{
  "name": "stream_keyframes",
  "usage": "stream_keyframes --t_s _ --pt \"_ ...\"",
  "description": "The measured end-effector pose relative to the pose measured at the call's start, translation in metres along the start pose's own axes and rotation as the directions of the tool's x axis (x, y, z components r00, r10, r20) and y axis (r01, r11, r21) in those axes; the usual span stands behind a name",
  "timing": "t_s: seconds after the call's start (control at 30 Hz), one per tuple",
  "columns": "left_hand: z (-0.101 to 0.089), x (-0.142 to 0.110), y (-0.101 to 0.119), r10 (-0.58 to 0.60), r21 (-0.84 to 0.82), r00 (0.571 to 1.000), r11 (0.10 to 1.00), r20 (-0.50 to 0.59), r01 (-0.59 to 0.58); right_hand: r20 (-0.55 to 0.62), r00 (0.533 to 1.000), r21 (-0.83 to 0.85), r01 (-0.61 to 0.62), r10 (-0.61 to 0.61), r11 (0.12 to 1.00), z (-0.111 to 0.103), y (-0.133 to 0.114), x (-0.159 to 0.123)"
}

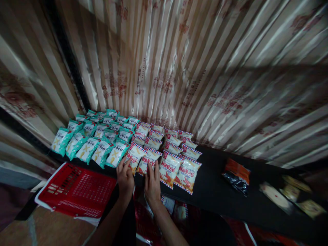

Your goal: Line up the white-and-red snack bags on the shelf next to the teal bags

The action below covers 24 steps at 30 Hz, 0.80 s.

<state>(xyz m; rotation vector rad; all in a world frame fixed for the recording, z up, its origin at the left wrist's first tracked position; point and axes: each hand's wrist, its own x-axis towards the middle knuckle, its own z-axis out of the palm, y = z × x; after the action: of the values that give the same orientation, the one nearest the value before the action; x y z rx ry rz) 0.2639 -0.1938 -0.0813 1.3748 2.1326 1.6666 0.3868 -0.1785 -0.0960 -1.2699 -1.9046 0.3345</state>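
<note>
On the black shelf, white-and-red snack bags stand in rows, their edges striped blue and red. My left hand (pixel 125 177) rests against the lower left edge of the leftmost front snack bag (pixel 135 155), fingers partly bent and apart. Beside it my right hand (pixel 152 184) has its fingers stretched flat against the lower front of the neighbouring snack bag (pixel 148 158). Neither hand is closed around a bag. To the right lean two more front bags, a white one (pixel 169 169) and another (pixel 187 173). Teal-and-white snack bags (pixel 88 149) fill rows on the left.
Farther right on the black shelf (pixel 210 174) lie an orange-and-black packet (pixel 237 174), a pale oval package (pixel 275 196) and several small yellowish packets (pixel 311 207). A striped curtain (pixel 164 61) hangs behind. A red printed bag (pixel 77 191) lies below at left.
</note>
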Motion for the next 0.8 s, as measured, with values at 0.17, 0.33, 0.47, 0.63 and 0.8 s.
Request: stream_keyframes --t_s 0.17,0.33,0.47,0.63,0.8 --pt "0.003 -0.001 -0.002 0.073 0.043 0.997 0.996 -0.024 -0.072 -0.015 0.999 -0.036 0.036 -0.037 0.999 0.0 0.001 0.0" --pt "0.002 -0.006 0.006 0.212 0.11 0.977 0.972 -0.021 -0.208 -0.051 0.996 -0.064 0.064 -0.067 0.996 -0.018 -0.001 -0.004" --pt "0.0 -0.013 0.014 0.391 0.156 0.918 0.905 0.067 -0.396 -0.166 0.983 -0.127 0.054 -0.075 0.99 -0.045 0.009 -0.007" --pt "0.001 -0.026 0.028 0.595 0.132 0.765 0.762 0.246 -0.634 -0.253 0.967 -0.174 -0.05 0.004 0.984 -0.074 0.033 -0.006" --pt "0.013 -0.043 0.041 0.691 0.056 0.61 0.643 0.388 -0.764 -0.22 0.973 -0.135 -0.105 0.073 0.985 -0.081 0.044 0.001"
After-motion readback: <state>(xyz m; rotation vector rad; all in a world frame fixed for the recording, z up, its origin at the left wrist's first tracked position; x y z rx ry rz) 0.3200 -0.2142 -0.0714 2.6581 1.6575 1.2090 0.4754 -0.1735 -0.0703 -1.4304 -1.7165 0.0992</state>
